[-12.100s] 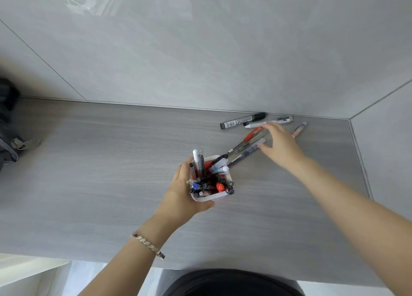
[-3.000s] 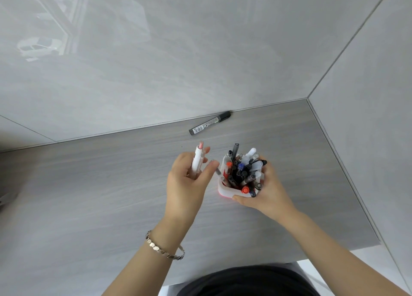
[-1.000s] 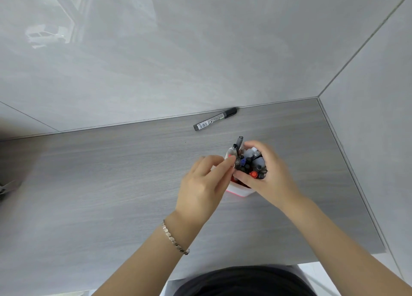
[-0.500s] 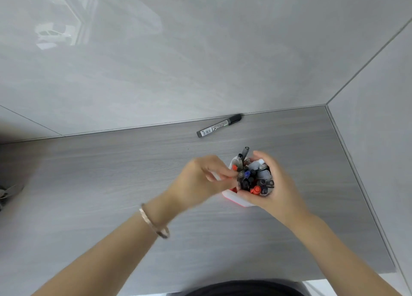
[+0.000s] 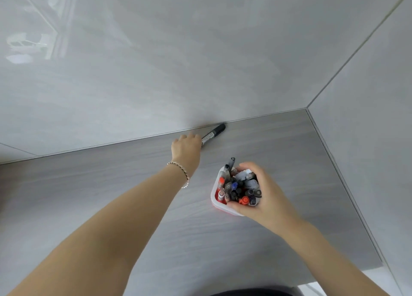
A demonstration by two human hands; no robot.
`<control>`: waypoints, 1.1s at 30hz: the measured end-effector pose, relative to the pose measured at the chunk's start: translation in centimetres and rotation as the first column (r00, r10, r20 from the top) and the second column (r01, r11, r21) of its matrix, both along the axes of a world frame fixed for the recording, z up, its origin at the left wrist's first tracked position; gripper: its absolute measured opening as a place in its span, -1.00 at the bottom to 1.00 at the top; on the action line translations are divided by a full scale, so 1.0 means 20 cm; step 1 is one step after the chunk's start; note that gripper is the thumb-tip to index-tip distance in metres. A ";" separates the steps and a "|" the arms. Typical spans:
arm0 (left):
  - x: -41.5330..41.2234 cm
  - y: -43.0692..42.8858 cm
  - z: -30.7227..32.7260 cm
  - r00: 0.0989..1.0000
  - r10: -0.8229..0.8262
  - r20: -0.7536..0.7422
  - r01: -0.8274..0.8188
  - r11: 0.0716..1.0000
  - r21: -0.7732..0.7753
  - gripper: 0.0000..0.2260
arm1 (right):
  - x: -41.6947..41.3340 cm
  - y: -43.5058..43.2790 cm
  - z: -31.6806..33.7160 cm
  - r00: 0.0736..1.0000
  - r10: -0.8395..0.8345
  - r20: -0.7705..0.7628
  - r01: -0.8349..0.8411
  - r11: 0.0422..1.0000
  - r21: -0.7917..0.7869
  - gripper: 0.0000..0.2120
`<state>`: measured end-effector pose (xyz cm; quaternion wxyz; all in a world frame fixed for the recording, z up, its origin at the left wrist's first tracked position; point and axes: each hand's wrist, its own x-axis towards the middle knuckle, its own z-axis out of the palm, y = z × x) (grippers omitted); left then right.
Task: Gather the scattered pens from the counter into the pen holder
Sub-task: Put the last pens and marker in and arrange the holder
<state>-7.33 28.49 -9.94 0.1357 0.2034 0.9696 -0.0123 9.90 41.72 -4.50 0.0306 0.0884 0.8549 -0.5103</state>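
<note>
A black marker lies on the grey counter against the back wall. My left hand is stretched out to it, fingers curled down over its left end; the fingertips are hidden by the back of the hand. The white pen holder with a red inside stands on the counter at the right, packed with several pens and markers. My right hand wraps around its right side and front rim.
Glossy grey walls close the counter at the back and on the right, meeting in a corner. The counter's front edge runs along the bottom right. A bracelet is on my left wrist.
My left hand left the holder and reached forward to the black marker by the wall. My right hand stays on the holder.
</note>
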 end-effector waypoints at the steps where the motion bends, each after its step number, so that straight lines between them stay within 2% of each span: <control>1: 0.02 -0.01 0.01 0.997 0.049 0.053 -0.052 0.998 0.048 -0.83 | 0.01 -0.01 0.01 1.000 -0.012 -0.004 0.012 1.000 0.002 -0.39; 3: 0.07 -0.07 0.05 0.957 0.211 0.199 -0.253 0.944 0.211 -0.85 | 0.02 -0.02 0.03 0.998 -0.043 -0.047 0.044 0.999 0.029 -0.31; 4: 0.09 -0.10 0.07 0.912 0.276 0.304 -0.366 0.882 0.295 -0.87 | 0.02 -0.03 0.04 0.995 -0.058 -0.079 0.062 0.997 0.052 -0.27; 5: 0.12 -0.14 0.10 0.838 0.329 0.435 -0.500 0.783 0.371 -0.90 | 0.02 -0.05 0.05 0.992 -0.061 -0.107 0.070 0.994 0.080 -0.24; 6: 0.16 -0.18 0.14 0.728 0.350 0.589 -0.648 0.633 0.425 -0.90 | 0.01 -0.06 0.06 0.990 -0.051 -0.130 0.067 0.990 0.124 -0.22; 8: 0.25 -0.26 0.23 0.499 0.230 0.835 -0.852 0.305 0.425 -0.81 | -0.02 -0.10 0.08 0.986 0.001 -0.166 0.043 0.964 0.261 -0.16; 9: 0.30 -0.30 0.27 0.470 0.153 0.869 -0.875 0.211 0.436 -0.75 | -0.04 -0.12 0.08 0.988 0.014 -0.152 0.036 0.944 0.327 -0.13; 11: 0.39 -0.36 0.34 0.504 0.063 0.861 -0.861 0.107 0.497 -0.70 | -0.07 -0.15 0.10 0.998 -0.009 -0.070 0.038 0.906 0.421 -0.13; 13: 0.47 -0.39 0.40 0.513 0.001 0.859 -0.859 -0.015 0.512 -0.74 | -0.09 -0.18 0.10 0.995 -0.078 -0.059 0.097 0.894 0.437 -0.24; 16: 0.57 -0.37 0.47 0.531 -0.089 0.843 -0.842 -0.163 0.514 -0.88 | -0.07 -0.17 0.09 0.976 -0.118 -0.185 0.165 0.950 0.264 -0.53; 18: 0.63 -0.33 0.49 0.578 -0.120 0.807 -0.810 -0.207 0.549 -0.85 | -0.05 -0.13 0.10 0.979 -0.031 -0.200 0.069 0.980 0.186 -0.56; 20: 0.69 -0.29 0.48 0.630 -0.112 0.768 -0.770 -0.220 0.599 -0.87 | -0.05 -0.08 0.10 0.982 0.078 -0.172 -0.051 0.986 0.157 -0.56; 22: 0.73 -0.27 0.47 0.659 -0.096 0.746 -0.749 -0.173 0.639 -0.92 | -0.04 -0.05 0.09 0.975 0.162 -0.154 -0.136 0.977 0.165 -0.54; 24: 0.75 -0.26 0.46 0.709 -0.065 0.702 -0.705 -0.038 0.708 -0.89 | -0.04 -0.04 0.11 0.967 0.189 -0.169 -0.164 0.975 0.153 -0.49; 26: 0.75 -0.25 0.46 0.802 -0.061 0.594 -0.584 0.129 0.802 -0.88 | -0.02 -0.05 0.17 0.972 0.108 -0.209 -0.097 0.993 0.065 -0.45; 28: 0.75 -0.21 0.49 0.872 -0.123 0.473 -0.431 0.263 0.863 -0.86 | -0.01 -0.07 0.27 0.973 0.056 -0.223 -0.062 0.998 -0.016 -0.60; 31: 0.74 -0.17 0.54 0.919 -0.175 0.354 -0.275 0.361 0.891 -0.87 | 0.03 -0.08 0.36 0.967 0.056 -0.250 -0.086 0.990 -0.114 -0.88; 32: 0.72 -0.16 0.54 0.948 -0.170 0.270 -0.182 0.406 0.896 -0.84 | 0.05 -0.07 0.37 0.968 0.020 -0.252 -0.065 0.983 -0.171 -0.91; 33: 0.70 -0.16 0.54 0.973 -0.165 0.162 -0.068 0.464 0.883 -0.73 | 0.07 -0.04 0.38 0.967 -0.035 -0.253 -0.024 0.973 -0.229 -0.93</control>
